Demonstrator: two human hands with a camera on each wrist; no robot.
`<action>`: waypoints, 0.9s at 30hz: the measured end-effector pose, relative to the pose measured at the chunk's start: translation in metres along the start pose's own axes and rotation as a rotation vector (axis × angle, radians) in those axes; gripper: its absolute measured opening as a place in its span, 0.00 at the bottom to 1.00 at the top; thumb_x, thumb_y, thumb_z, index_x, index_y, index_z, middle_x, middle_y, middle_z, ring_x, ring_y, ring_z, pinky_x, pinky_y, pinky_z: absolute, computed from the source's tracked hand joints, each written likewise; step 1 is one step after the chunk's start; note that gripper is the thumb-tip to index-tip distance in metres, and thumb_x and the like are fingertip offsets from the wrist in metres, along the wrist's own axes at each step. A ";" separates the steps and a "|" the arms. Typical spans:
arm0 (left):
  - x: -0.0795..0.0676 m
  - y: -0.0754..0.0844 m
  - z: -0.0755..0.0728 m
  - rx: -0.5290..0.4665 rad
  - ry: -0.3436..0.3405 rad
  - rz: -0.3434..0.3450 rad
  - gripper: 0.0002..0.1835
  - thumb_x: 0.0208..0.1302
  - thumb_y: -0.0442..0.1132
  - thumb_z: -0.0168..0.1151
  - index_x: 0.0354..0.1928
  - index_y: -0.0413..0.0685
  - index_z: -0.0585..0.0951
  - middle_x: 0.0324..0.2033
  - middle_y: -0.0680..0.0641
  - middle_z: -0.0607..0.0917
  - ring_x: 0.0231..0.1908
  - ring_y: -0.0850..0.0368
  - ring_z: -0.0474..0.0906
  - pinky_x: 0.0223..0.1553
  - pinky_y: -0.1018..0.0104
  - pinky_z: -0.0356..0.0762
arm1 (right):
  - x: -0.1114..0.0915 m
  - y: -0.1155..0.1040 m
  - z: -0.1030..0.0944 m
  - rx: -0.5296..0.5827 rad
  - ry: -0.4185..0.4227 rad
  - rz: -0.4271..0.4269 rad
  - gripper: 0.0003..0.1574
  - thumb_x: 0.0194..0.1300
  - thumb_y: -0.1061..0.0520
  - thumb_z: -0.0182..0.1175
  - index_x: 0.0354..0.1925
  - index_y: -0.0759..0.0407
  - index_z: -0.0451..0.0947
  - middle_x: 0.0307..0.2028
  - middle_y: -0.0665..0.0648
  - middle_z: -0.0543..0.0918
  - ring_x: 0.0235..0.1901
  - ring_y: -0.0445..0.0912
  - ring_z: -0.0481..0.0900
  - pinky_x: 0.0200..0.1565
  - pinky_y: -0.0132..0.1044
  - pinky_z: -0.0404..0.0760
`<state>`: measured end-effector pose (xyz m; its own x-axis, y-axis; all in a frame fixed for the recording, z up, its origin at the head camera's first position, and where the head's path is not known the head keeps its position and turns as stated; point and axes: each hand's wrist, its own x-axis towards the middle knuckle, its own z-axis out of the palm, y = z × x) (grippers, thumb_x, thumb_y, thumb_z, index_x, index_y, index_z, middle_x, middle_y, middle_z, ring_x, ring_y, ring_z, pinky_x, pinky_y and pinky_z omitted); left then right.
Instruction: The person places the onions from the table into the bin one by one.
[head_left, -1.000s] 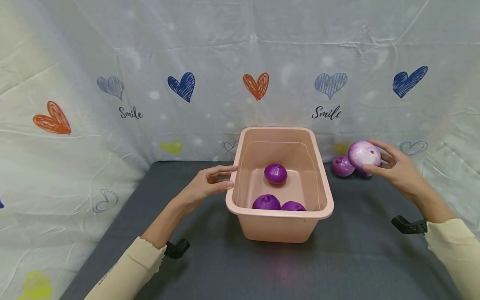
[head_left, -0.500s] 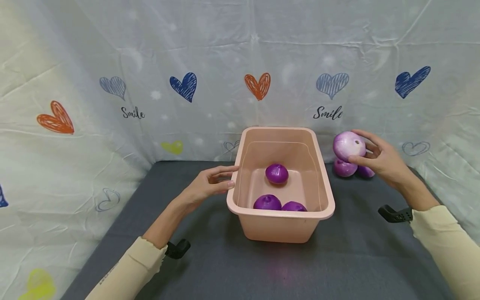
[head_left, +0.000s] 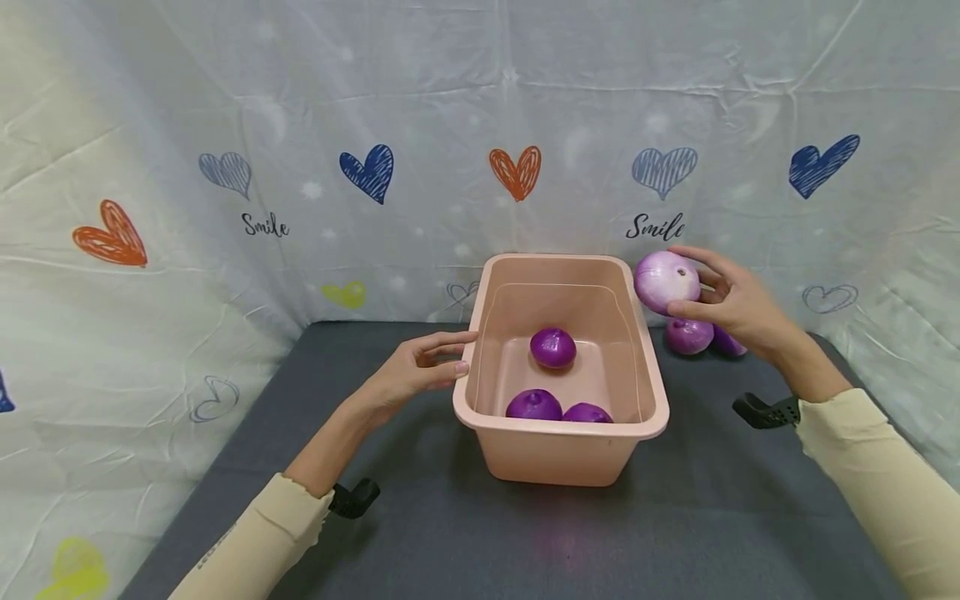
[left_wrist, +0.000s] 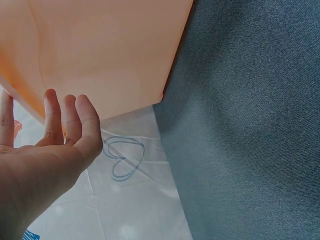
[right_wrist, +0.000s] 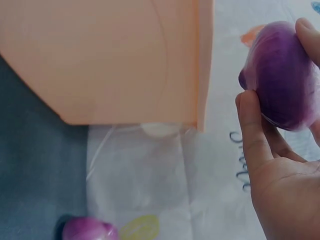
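Note:
A pale purple onion [head_left: 667, 283] is held between the thumb and fingers of my right hand [head_left: 738, 308], raised beside the bin's right rim. In the right wrist view the same onion [right_wrist: 285, 77] shows a darker purple side. My left hand [head_left: 412, 364] rests its fingertips and thumb against the left rim of a peach plastic bin [head_left: 558, 454]. From the left wrist view, that hand's fingers [left_wrist: 72, 120] are loosely bent beside the outer wall. Inside the bin lies a dark purple onion [head_left: 553, 347], with two more onions [head_left: 533, 405] partly hidden behind the front rim.
Two onions lie on the dark grey tabletop [head_left: 555, 542] right of the bin: a paler onion [head_left: 689, 336] and a darker onion [head_left: 728, 342] partly behind it. A white curtain [head_left: 442, 92] printed with hearts hangs along the back and sides.
My right hand has carried the pale onion up and left, from over the two onions on the table to the bin's right rim. My left hand and the bin stay put.

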<state>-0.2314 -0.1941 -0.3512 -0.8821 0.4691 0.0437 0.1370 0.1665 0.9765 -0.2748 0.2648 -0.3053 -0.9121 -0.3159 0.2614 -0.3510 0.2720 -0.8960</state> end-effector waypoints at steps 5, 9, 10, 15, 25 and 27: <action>-0.001 0.000 0.000 0.000 0.004 -0.002 0.30 0.70 0.43 0.68 0.72 0.49 0.73 0.64 0.41 0.76 0.61 0.44 0.75 0.62 0.39 0.69 | 0.010 -0.006 0.010 -0.022 -0.048 -0.049 0.47 0.64 0.64 0.71 0.76 0.51 0.63 0.70 0.57 0.65 0.64 0.63 0.71 0.51 0.39 0.81; -0.001 -0.001 0.000 0.005 0.005 -0.001 0.30 0.71 0.43 0.67 0.73 0.50 0.73 0.64 0.41 0.76 0.61 0.44 0.75 0.62 0.39 0.69 | 0.018 -0.008 0.020 -0.035 -0.097 -0.087 0.48 0.63 0.64 0.72 0.75 0.53 0.64 0.69 0.57 0.68 0.63 0.61 0.72 0.54 0.40 0.80; -0.001 -0.001 0.000 0.005 0.005 0.000 0.30 0.71 0.43 0.67 0.73 0.50 0.73 0.64 0.41 0.76 0.61 0.44 0.75 0.62 0.39 0.69 | 0.019 -0.009 0.022 -0.036 -0.108 -0.091 0.48 0.62 0.64 0.72 0.75 0.52 0.64 0.69 0.56 0.68 0.63 0.60 0.72 0.54 0.40 0.80; -0.001 0.000 0.001 0.011 0.007 0.003 0.30 0.71 0.43 0.67 0.73 0.50 0.73 0.64 0.41 0.76 0.61 0.44 0.75 0.62 0.38 0.68 | 0.026 -0.012 0.031 -0.007 -0.178 -0.112 0.48 0.61 0.65 0.74 0.75 0.52 0.66 0.68 0.56 0.69 0.64 0.57 0.72 0.57 0.39 0.78; 0.000 -0.001 0.001 0.008 0.006 -0.003 0.30 0.71 0.43 0.67 0.73 0.51 0.73 0.64 0.41 0.76 0.61 0.44 0.75 0.62 0.42 0.71 | 0.034 -0.021 0.044 -0.001 -0.259 -0.142 0.49 0.60 0.66 0.74 0.75 0.54 0.65 0.69 0.57 0.69 0.67 0.55 0.69 0.59 0.40 0.76; 0.000 -0.001 0.001 0.004 0.005 -0.006 0.30 0.71 0.43 0.67 0.73 0.51 0.73 0.64 0.41 0.76 0.62 0.43 0.75 0.62 0.42 0.71 | 0.034 -0.021 0.044 0.019 -0.276 -0.148 0.49 0.61 0.68 0.72 0.76 0.55 0.64 0.68 0.60 0.69 0.64 0.56 0.71 0.58 0.41 0.77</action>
<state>-0.2311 -0.1939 -0.3524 -0.8849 0.4641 0.0392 0.1338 0.1727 0.9758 -0.2888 0.2083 -0.2933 -0.7585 -0.5863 0.2846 -0.4691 0.1882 -0.8628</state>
